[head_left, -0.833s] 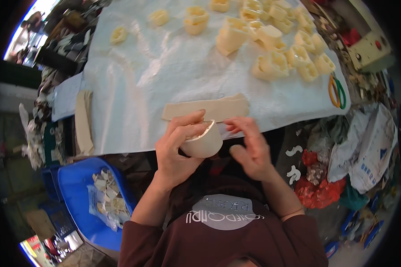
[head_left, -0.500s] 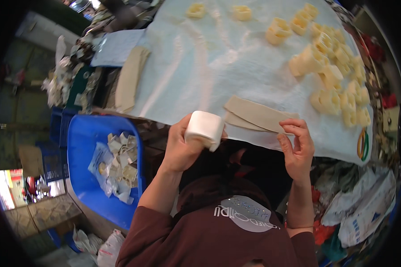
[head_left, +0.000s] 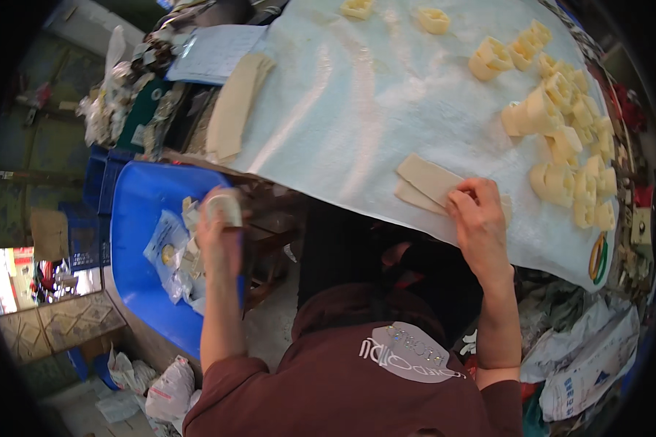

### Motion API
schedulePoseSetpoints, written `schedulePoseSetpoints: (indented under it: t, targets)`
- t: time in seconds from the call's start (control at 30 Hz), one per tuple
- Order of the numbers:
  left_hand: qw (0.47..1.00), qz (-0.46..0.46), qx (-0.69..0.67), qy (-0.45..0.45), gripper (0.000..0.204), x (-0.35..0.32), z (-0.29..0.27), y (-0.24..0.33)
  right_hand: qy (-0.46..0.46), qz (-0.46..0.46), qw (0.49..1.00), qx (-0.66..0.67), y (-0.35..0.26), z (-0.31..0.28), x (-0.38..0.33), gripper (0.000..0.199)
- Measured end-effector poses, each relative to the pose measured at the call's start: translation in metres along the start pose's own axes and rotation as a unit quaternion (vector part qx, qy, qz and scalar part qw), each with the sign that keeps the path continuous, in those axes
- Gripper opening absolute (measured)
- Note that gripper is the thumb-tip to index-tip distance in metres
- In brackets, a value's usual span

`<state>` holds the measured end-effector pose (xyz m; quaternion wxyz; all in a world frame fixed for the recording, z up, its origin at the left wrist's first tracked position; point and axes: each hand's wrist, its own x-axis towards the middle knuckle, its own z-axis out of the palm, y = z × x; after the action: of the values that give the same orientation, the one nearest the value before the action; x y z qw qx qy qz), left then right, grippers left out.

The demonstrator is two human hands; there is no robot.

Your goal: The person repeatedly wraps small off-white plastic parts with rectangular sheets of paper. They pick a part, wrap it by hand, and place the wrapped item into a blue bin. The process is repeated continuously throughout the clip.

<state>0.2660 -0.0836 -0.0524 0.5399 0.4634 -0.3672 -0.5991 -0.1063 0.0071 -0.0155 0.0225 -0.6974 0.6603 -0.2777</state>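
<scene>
My left hand (head_left: 217, 237), blurred by motion, is over the blue bin at the left. Its fingers are closed around a white, rounded, block-like piece (head_left: 226, 210), whose exact kind I cannot make out. At the table's near edge, my right hand (head_left: 479, 218) pinches the flat beige strips (head_left: 428, 178). Two of these strips lie overlapped at a slant, and the hand covers part of them. It is hidden whether the fingertips grip one strip or both.
The blue bin (head_left: 135, 269) holds pale scraps and a plastic bag. Many cream, ring-like pieces (head_left: 554, 109) cluster on the table's right side. A stack of beige strips (head_left: 237, 109) lies at the left edge of the pale table cover (head_left: 342, 124). Coloured bands (head_left: 598, 258) hang at the right corner.
My left hand has swung left and down with the white piece, from before my chest to over the blue bin. My right hand has closed on the beige strips.
</scene>
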Motion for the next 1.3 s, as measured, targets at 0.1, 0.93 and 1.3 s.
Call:
schedulePoseSetpoints:
  t: [0.1, 0.93, 1.3]
  targets:
    - [0.945, 0.097, 0.235, 0.205, 0.042, 0.008, -0.063, -0.012, -0.011, 0.008, 1.000, 0.004, -0.006, -0.005, 0.005, 0.018]
    - [0.764, 0.471, 0.381, -0.223, 0.033, -0.018, 0.179, -0.021, -0.040, 0.001, 0.999, 0.026, 0.010, 0.001, 0.012, 0.008]
    - [0.731, 0.455, 0.430, -0.273, 0.029, -0.024, 0.193, -0.058, -0.114, -0.069, 0.979, -0.155, -0.008, -0.010, 0.030, 0.007]
